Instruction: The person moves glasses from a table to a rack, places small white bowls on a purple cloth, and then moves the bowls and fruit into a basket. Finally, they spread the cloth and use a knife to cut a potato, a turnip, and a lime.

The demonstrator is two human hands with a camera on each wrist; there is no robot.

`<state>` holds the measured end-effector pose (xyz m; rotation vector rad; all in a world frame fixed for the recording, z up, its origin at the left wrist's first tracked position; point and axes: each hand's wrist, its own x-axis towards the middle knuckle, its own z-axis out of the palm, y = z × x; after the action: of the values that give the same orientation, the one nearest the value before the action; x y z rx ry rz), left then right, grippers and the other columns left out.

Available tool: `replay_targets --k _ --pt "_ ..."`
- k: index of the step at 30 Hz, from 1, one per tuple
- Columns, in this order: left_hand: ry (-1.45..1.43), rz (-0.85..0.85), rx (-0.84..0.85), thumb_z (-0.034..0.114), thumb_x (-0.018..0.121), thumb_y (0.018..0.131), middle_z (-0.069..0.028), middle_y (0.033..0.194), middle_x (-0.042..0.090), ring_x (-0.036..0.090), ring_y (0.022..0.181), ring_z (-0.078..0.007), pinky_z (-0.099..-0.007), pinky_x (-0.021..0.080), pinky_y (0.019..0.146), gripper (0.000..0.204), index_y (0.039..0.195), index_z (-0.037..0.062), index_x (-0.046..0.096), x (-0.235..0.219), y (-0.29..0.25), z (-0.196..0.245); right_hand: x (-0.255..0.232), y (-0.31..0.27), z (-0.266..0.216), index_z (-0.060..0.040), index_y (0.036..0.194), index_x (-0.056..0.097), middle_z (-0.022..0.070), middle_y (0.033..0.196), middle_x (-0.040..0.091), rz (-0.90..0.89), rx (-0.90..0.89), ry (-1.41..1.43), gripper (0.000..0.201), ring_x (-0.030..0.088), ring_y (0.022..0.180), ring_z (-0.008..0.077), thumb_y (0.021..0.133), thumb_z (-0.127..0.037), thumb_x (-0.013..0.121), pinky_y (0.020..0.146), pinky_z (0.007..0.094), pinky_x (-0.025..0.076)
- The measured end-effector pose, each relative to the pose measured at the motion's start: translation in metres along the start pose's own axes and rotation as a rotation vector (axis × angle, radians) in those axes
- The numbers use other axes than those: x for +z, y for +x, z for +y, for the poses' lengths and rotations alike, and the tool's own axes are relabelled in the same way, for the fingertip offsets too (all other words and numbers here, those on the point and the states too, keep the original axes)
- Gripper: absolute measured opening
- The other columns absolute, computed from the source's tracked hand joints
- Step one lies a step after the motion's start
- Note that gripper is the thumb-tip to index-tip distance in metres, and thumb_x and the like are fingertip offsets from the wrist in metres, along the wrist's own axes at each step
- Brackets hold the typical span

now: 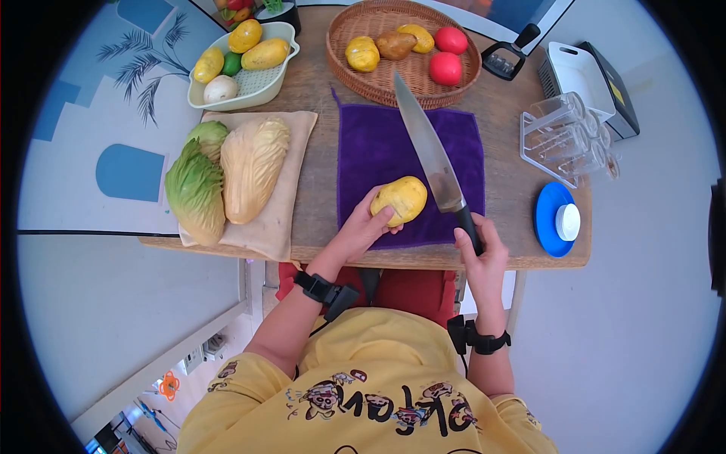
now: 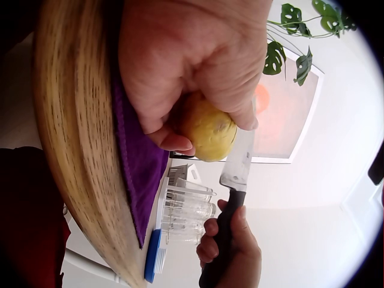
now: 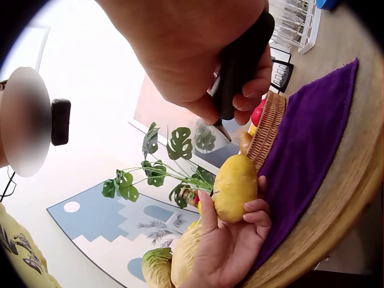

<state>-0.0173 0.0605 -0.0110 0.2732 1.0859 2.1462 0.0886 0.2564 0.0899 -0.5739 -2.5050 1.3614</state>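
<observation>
A yellow potato-like item (image 1: 399, 201) is gripped in the left hand (image 1: 364, 227) above the purple cloth (image 1: 370, 151); in the right wrist view the fingers wrap the lower side of the yellow item (image 3: 235, 188). The right hand (image 1: 484, 253) grips the black handle of a large knife (image 1: 431, 147), whose blade points away from the body, to the right of the yellow item. In the left wrist view the knife blade (image 2: 238, 159) shows behind the item (image 2: 208, 131); whether they touch, I cannot tell.
A wicker basket (image 1: 338, 57) with fruit stands behind the cloth. Cabbages (image 1: 255, 170) lie on a beige cloth at left, below a pale green basket (image 1: 261, 92). Glasses on a rack (image 1: 567, 144) and a blue plate (image 1: 546, 219) are at right.
</observation>
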Motion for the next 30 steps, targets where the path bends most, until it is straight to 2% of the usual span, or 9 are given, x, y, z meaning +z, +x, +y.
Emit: replay_targets --k 11,15,17,19,21,23,24,26,30 --pt "-0.043 -0.002 -0.016 0.028 0.060 0.104 -0.0079 0.115 0.060 0.059 0.092 -0.0143 -0.0284 0.051 0.081 0.052 0.146 0.0080 0.038 -0.003 0.000 -0.002 0.010 0.003 0.013 -0.0049 0.112 0.065 0.0107 0.074 0.062 0.014 -0.066 -0.064 0.026 0.057 0.064 0.0208 0.093 -0.020 0.075 0.062 0.0329 0.047" --pt "-0.030 0.014 -0.017 0.025 0.060 0.104 -0.0083 0.116 0.060 0.060 0.094 -0.0145 -0.0286 0.052 0.081 0.050 0.146 0.0078 0.040 -0.001 0.000 0.000 0.011 0.007 0.013 -0.0058 0.110 0.064 0.0141 0.079 0.066 0.013 -0.109 -0.140 0.026 0.064 0.068 0.0294 0.092 -0.021 0.075 0.064 0.0370 0.050" --pt "0.056 0.005 -0.004 0.035 0.061 0.102 -0.0091 0.119 0.058 0.057 0.096 -0.0170 -0.0319 0.050 0.082 0.056 0.146 0.0069 0.039 0.001 -0.001 0.001 0.011 0.006 0.013 -0.0063 0.110 0.064 0.0153 0.081 0.067 0.003 -0.146 -0.206 0.026 0.067 0.071 0.0327 0.092 -0.021 0.075 0.065 0.0387 0.051" --pt "0.052 -0.001 0.004 0.029 0.061 0.103 -0.0086 0.118 0.059 0.059 0.095 -0.0154 -0.0301 0.052 0.081 0.051 0.144 0.0064 0.041 -0.001 0.000 -0.001 0.013 0.005 0.013 -0.0071 0.110 0.063 0.0167 0.084 0.068 -0.037 -0.158 -0.294 0.026 0.068 0.078 0.0376 0.092 -0.021 0.074 0.067 0.0417 0.052" --pt "0.047 -0.004 0.010 0.023 0.061 0.103 -0.0081 0.117 0.060 0.061 0.095 -0.0137 -0.0284 0.053 0.080 0.047 0.143 0.0058 0.044 -0.002 0.000 -0.001 0.016 0.004 0.019 -0.0072 0.110 0.061 0.0165 0.084 0.069 -0.046 -0.153 -0.299 0.026 0.068 0.079 0.0378 0.092 -0.021 0.074 0.068 0.0429 0.053" --pt "0.090 -0.015 -0.009 0.038 0.065 0.100 -0.0084 0.120 0.058 0.058 0.097 -0.0168 -0.0316 0.050 0.081 0.059 0.145 0.0066 0.041 -0.002 0.000 -0.001 0.017 0.003 0.024 -0.0070 0.109 0.061 0.0164 0.084 0.069 -0.062 -0.150 -0.286 0.025 0.068 0.079 0.0386 0.093 -0.021 0.073 0.068 0.0443 0.052" --pt "0.092 -0.018 -0.006 0.038 0.065 0.100 -0.0084 0.120 0.058 0.058 0.097 -0.0168 -0.0316 0.050 0.081 0.059 0.145 0.0066 0.041 -0.002 0.000 -0.002 0.017 0.003 0.024 -0.0070 0.109 0.061 0.0164 0.084 0.069 -0.058 -0.153 -0.286 0.025 0.068 0.079 0.0386 0.093 -0.021 0.073 0.068 0.0443 0.052" --pt "0.043 0.001 -0.006 0.022 0.062 0.102 -0.0075 0.115 0.061 0.061 0.092 -0.0133 -0.0282 0.053 0.080 0.047 0.143 0.0056 0.044 -0.002 0.001 -0.003 0.016 0.002 0.025 -0.0067 0.108 0.061 0.0167 0.085 0.069 -0.084 -0.136 -0.287 0.024 0.068 0.079 0.0389 0.093 -0.021 0.072 0.068 0.0452 0.052" --pt "0.056 0.011 -0.003 0.023 0.062 0.102 -0.0076 0.114 0.061 0.061 0.091 -0.0133 -0.0282 0.053 0.080 0.047 0.143 0.0058 0.044 0.000 0.000 -0.001 0.015 0.001 0.028 -0.0067 0.108 0.061 0.0169 0.084 0.069 -0.087 -0.141 -0.289 0.024 0.068 0.079 0.0392 0.093 -0.022 0.072 0.068 0.0455 0.052"
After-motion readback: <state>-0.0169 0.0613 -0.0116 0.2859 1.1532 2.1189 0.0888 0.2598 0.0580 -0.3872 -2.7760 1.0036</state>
